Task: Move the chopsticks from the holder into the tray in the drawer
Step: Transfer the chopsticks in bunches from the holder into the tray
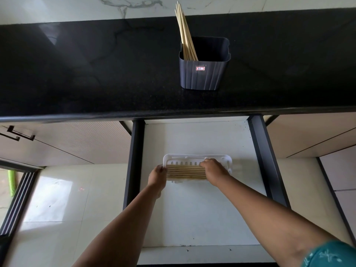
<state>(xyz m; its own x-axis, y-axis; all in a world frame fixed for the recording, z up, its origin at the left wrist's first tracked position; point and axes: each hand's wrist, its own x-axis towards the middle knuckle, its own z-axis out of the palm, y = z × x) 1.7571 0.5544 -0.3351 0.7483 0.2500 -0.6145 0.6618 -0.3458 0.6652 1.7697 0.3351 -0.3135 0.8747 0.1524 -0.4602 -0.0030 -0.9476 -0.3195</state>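
A dark grey ribbed holder (204, 76) stands on the black countertop, with several wooden chopsticks (184, 31) leaning in its left corner. Below, the drawer is pulled out and a white slotted tray (194, 158) lies on its floor. Several chopsticks (186, 172) lie side by side across the tray. My left hand (158, 177) rests at the left ends of those chopsticks, against the tray's left edge. My right hand (213, 170) lies fingers down over their right ends. Whether either hand actually grips the chopsticks is hidden by the fingers.
The drawer has a white floor (194, 209) and dark side rails (264, 149). The black countertop (96, 74) overhangs the drawer's back. Beige cabinet fronts with dark handles (17, 134) flank the drawer. Pale floor tiles lie at the lower left.
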